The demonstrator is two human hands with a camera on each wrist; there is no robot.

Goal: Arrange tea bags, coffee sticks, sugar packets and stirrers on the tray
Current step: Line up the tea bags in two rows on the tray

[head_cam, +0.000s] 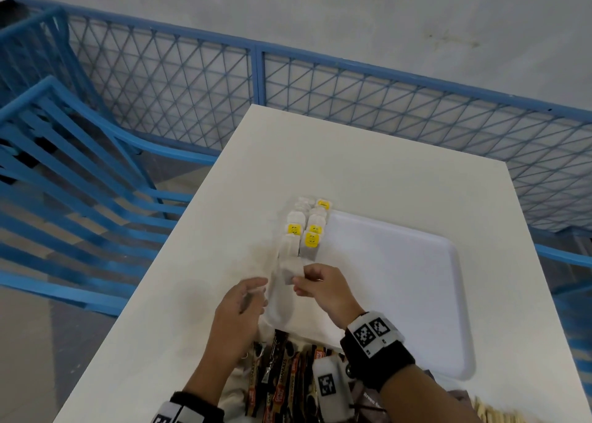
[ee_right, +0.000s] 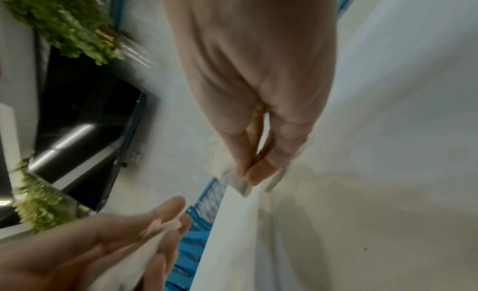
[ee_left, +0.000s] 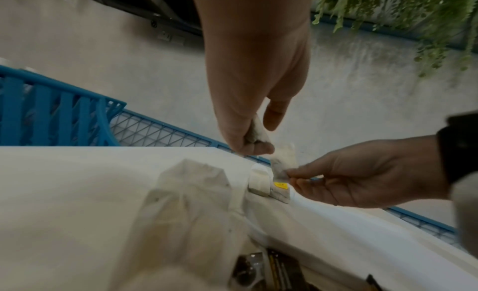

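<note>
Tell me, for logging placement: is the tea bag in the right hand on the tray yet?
Not yet: the right hand pinches the tea bag above the tray.

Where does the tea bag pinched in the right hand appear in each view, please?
Head: tea bag at centre, below the rows on the tray.
Left wrist: right of centre, above the right hand.
Right wrist: centre, at the fingertips.
Shared landmark: blue fence.
</note>
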